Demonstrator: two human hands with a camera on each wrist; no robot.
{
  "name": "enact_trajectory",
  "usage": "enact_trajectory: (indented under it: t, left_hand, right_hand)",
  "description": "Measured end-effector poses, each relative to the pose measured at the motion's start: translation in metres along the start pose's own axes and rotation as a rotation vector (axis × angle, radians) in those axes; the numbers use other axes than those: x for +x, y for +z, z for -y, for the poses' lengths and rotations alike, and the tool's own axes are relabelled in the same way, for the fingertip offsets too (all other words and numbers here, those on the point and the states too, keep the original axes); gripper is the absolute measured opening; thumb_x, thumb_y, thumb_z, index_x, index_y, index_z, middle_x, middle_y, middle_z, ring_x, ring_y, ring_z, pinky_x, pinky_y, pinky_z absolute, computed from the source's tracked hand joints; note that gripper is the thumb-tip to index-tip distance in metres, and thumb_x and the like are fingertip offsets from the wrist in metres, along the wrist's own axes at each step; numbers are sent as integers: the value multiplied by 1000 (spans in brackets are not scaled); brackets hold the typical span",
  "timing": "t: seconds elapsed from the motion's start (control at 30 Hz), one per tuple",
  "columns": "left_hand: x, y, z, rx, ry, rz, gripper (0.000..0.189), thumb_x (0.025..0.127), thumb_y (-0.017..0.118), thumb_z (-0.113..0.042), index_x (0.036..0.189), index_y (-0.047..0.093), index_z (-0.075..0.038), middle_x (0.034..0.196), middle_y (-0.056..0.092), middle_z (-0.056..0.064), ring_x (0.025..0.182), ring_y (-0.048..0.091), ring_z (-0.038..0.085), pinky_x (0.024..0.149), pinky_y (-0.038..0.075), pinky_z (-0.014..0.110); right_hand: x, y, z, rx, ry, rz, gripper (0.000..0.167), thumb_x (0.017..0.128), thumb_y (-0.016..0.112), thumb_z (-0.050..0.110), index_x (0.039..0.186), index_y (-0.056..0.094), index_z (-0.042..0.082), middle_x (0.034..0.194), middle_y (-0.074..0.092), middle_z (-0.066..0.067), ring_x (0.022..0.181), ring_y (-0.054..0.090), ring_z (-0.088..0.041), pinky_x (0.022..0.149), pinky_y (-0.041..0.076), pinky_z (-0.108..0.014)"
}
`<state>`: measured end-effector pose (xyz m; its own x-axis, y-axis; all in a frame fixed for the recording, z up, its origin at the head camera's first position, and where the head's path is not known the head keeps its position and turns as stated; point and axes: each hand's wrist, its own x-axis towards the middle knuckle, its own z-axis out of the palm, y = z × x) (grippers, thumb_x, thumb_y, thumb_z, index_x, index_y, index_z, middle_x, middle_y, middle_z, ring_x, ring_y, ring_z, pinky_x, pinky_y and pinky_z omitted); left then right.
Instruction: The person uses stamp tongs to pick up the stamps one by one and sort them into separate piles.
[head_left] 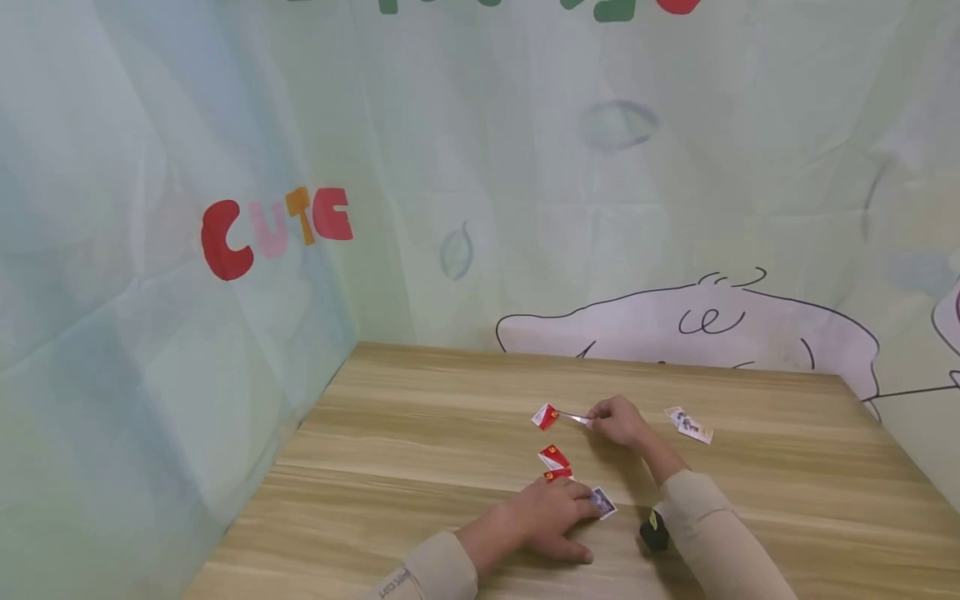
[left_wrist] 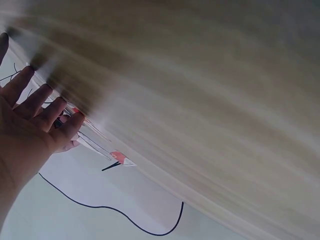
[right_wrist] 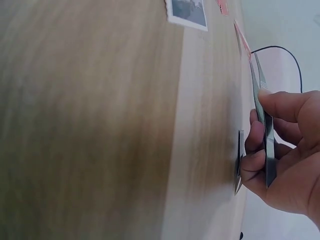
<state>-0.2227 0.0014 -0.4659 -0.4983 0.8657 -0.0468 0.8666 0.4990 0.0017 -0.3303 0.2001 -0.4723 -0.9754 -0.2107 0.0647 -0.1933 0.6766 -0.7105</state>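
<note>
Metal tweezers (head_left: 576,417) are pinched in my right hand (head_left: 618,421), with their tips right at the corner of a red and white stamp-like paper (head_left: 549,417). In the right wrist view the tweezers (right_wrist: 270,145) lie between thumb and fingers, their two prongs slightly apart. My left hand (head_left: 546,515) lies spread over the table with fingers extended. Its fingertips are beside a greyish picture stamp (head_left: 603,503) and a red one (head_left: 558,474) partly covered by the hand. Another red and white stamp (head_left: 554,457) lies just beyond.
Two overlapping picture stamps (head_left: 694,428) lie to the right of my right hand. A small black object with a yellow mark (head_left: 654,533) stands by the right sleeve. Printed cloth walls (head_left: 450,150) rise at the back and left of the wooden table (head_left: 420,400).
</note>
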Motion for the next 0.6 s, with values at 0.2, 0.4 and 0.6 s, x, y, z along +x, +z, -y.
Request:
enact_trajectory:
  t: [0.2,0.4,0.6]
  left_hand:
    - [0,1,1,-5,1,-1,59,82,60,-57,131,53,-25,132,48,-2,120,43,14,86,43,35]
    - [0,-1,0,-27,4,13,59,82,59,-56,132,53,-25,133,47,-2,121,42,14,87,43,35]
    - [-1,-2,-1,-25,4,24,59,83,57,-57,133,52,-25,134,46,-2,122,41,14,91,41,36]
  right_hand:
    - [1,0,1,-13,0,-53,12,77,64,2,85,69,-3,85,64,-12,74,53,-22,66,44,-35]
    - [-4,-4,2,-40,2,-51,11,78,64,4,86,69,-1,86,64,-12,76,54,-23,69,45,-38]
    - [-19,-11,9,-50,-45,-35,10,75,65,1,84,69,0,77,62,-5,68,52,-19,62,44,-34]
